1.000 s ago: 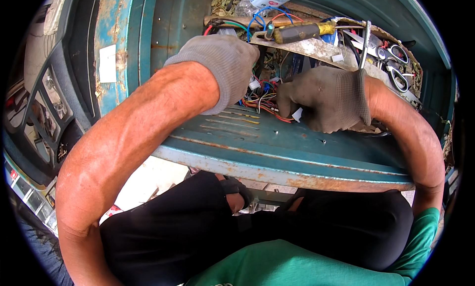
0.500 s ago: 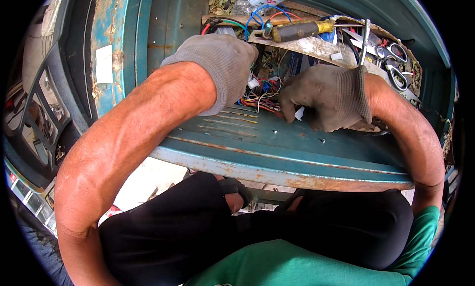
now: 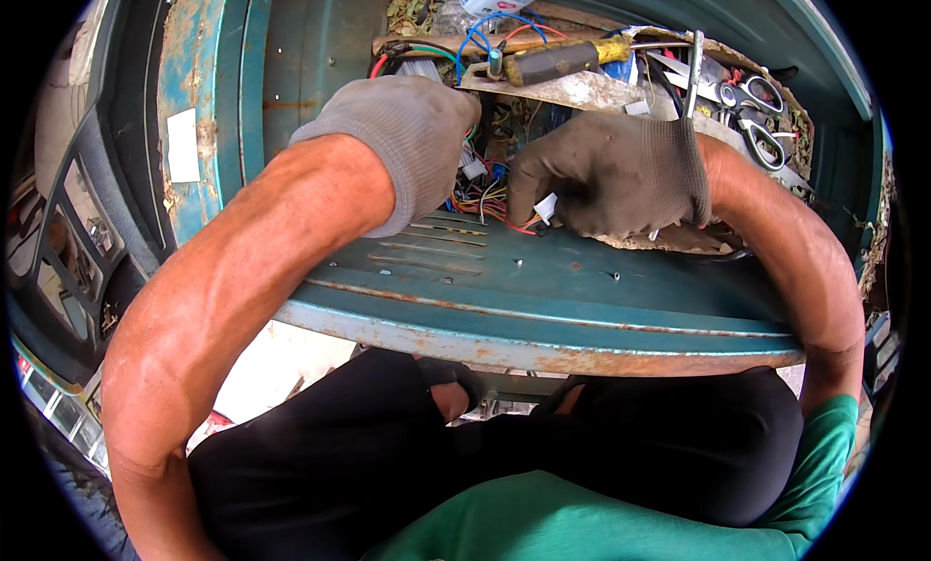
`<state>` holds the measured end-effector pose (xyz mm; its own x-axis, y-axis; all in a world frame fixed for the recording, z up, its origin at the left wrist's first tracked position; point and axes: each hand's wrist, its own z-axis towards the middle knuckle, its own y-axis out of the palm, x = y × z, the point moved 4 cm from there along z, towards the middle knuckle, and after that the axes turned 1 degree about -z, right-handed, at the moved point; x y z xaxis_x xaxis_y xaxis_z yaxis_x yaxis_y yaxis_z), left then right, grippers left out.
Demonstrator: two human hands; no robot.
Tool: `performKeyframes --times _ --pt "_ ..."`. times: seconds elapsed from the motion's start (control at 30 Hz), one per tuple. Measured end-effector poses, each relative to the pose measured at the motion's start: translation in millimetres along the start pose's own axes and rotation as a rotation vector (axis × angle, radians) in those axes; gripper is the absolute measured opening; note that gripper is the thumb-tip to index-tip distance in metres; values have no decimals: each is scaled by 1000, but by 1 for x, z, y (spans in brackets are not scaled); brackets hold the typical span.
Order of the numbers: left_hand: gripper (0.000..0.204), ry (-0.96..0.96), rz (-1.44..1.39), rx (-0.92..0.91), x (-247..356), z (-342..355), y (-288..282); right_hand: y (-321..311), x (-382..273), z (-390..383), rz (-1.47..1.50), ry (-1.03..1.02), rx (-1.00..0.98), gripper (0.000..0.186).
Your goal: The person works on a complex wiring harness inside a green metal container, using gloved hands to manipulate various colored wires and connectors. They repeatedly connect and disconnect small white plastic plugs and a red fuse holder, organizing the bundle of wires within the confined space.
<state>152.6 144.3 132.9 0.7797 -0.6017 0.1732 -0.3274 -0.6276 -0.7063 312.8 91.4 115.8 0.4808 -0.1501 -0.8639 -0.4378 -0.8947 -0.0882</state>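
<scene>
Teal painted metal, rusted along its front lip, forms the panel (image 3: 582, 299) both forearms arch over. Between the two gloves sits a bundle of coloured wires (image 3: 482, 194), red, yellow, blue and green strands with small white connectors, lying at the back edge of the panel and running roughly away from the person, up towards the clutter behind.

The left hand (image 3: 412, 139), in a pale grey knit glove, is bent at the wrist with its knuckles up and fingers curled down into the wires; what the fingertips grip is hidden by the glove. The right hand (image 3: 611, 173), in a darker, soiled grey glove, comes in from the right with fingers closed, pinching a small white connector (image 3: 546, 207) at the wires' near end. The hands are apart, the bundle between them.

Behind lies a screwdriver with a dark and yellow handle (image 3: 567, 59), long axis left to right, and a pair of scissors (image 3: 752, 110) at the right. A white rectangular label (image 3: 183, 145) sticks on the blue upright at the left.
</scene>
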Motion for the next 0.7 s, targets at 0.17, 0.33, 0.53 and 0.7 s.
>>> performKeyframes --times 0.17,0.33,0.53,0.7 --pt "35 -2 -3 -6 2 1 -1 -1 -2 -2 6 21 -26 34" --pt "35 -5 6 3 1 2 1 1 0 -3 -73 -12 -73 34" --pt "32 -21 15 -3 -1 2 1 12 6 1 -356 -45 -185 34" --pt "32 -15 20 7 1 2 0 16 10 -1 -441 -35 -169 26"
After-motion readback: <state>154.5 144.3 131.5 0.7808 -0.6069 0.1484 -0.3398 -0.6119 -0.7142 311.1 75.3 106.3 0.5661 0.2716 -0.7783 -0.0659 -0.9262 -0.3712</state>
